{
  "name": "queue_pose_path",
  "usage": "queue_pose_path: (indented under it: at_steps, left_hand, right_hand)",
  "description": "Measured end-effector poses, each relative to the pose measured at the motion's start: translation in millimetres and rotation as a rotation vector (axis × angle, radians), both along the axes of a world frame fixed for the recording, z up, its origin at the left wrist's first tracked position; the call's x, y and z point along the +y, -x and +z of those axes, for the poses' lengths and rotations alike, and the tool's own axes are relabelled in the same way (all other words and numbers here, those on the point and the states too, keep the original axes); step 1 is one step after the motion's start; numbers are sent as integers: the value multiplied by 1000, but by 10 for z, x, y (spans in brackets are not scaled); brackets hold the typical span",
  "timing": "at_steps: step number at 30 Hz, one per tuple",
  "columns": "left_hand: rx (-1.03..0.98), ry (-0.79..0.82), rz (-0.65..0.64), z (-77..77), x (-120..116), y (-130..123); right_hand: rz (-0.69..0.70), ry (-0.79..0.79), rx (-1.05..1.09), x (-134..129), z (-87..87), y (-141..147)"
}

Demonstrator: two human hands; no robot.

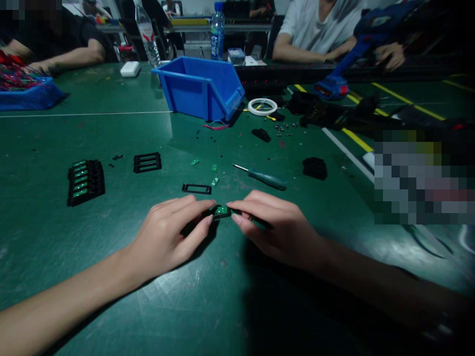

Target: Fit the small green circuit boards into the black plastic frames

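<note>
Together, the left hand [172, 227] and the right hand [276, 225] pinch opposite ends of a small black holder [223, 215], thumbs and forefingers closed on it, at the near middle of the table [122, 306]. A green circuit board [221, 210] shows between the fingertips. Just beyond lies a black frame [196, 189]; a screwdriver [267, 179] lies farther right. A row of black holders with green boards [86, 182] sits left, and a blue bin [187, 94] stands at the far side.
</note>
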State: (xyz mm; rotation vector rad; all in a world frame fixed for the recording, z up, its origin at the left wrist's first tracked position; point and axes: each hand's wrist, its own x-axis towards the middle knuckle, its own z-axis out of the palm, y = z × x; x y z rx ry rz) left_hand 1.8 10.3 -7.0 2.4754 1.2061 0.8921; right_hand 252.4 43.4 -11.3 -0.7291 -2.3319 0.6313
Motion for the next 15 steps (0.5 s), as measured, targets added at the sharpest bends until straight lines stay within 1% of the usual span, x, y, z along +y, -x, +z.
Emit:
queue_pose_path:
  at_steps: [3,8,15]
  left_hand:
    - [74,31,-8,-20,14,1]
    - [109,31,-30,-33,30,2]
    - [111,25,-59,-38,26,10]
  right_hand:
    - [-46,-7,-27,8,-3,13]
    - [-110,-20,-106,10,-54,40]
    - [-98,-18,-154,37,-93,60]
